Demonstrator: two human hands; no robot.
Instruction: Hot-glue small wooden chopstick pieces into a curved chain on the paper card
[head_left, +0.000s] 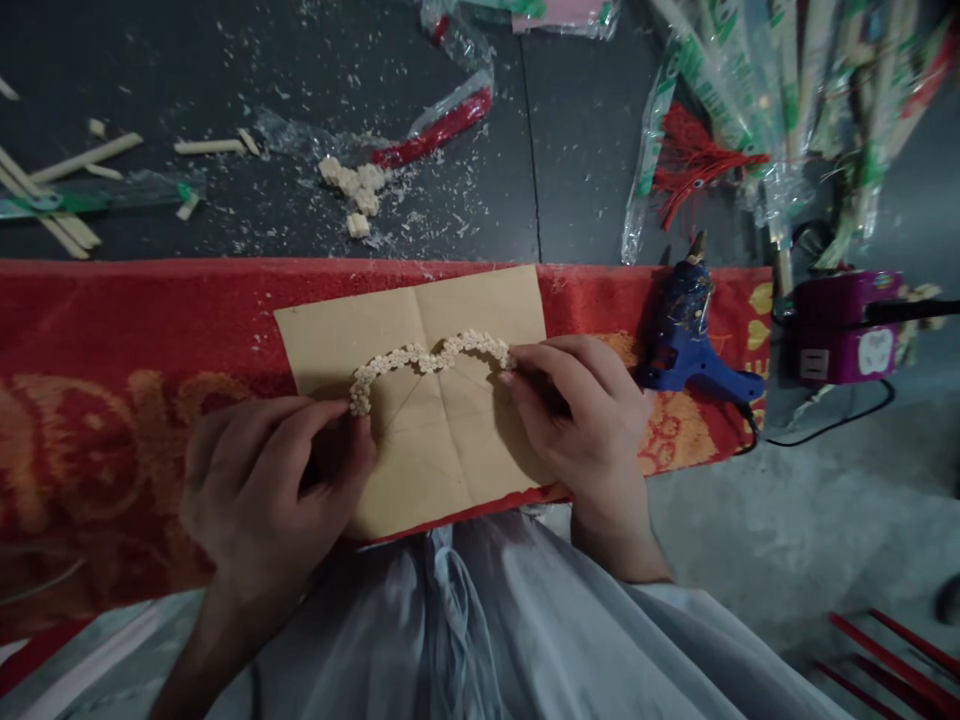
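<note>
Step in hand: you hold the knobbly strip [429,361] over the paper [495,450], contact w/ it unclear. L hand [274,490]: thumb + fingertip pinched on one end; R hand [581,415]: same on the other. Next move prob. calls for a light, even pinch, both ends tog. Strip: cream, clustered bits, two humps w/ a dip betw. Paper: tan, creased, faint lines, on fuzzy red towel [135,325]. Blue plastic glue gun [679,325] lies R of paper.

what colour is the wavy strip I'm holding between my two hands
The wavy strip is a creamy off-white, seen in the head view.
</note>
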